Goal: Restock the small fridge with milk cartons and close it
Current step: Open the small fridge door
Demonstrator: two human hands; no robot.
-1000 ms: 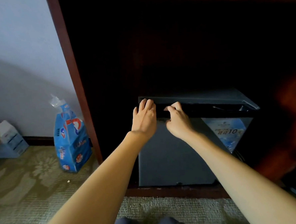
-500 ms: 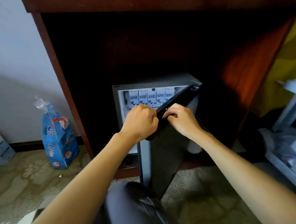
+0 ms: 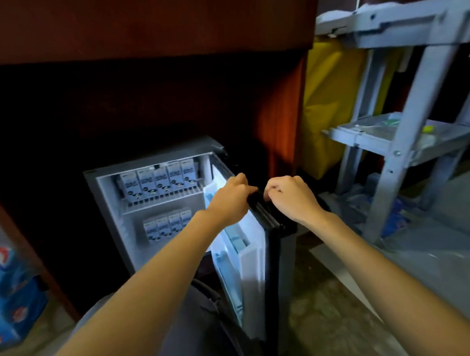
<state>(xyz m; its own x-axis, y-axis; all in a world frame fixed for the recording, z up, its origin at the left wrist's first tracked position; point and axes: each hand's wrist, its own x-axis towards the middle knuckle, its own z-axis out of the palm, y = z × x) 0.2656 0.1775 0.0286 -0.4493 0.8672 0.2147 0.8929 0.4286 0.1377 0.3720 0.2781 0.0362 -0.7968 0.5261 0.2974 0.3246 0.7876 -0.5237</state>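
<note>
The small grey fridge [image 3: 107,202] stands in a dark wooden cabinet recess with its door [image 3: 254,262] swung wide open to the right. Both hands hold the door's top edge: my left hand [image 3: 231,201] grips it from the inner side, my right hand [image 3: 290,198] curls over it from the outer side. Several blue-and-white milk cartons [image 3: 159,179] stand in a row on the upper wire shelf. A second row of cartons [image 3: 166,226] stands on the level below, partly hidden by my left forearm.
A grey service cart [image 3: 407,128] with shelves stands at the right, a yellow bag [image 3: 333,97] hanging behind it. A blue plastic package [image 3: 7,296] sits on the patterned carpet at the left. My knee in grey fabric [image 3: 182,332] is below the door.
The fridge door went from closed to wide open, swinging right with both hands on its top edge. The view turned right, bringing the cart into sight.
</note>
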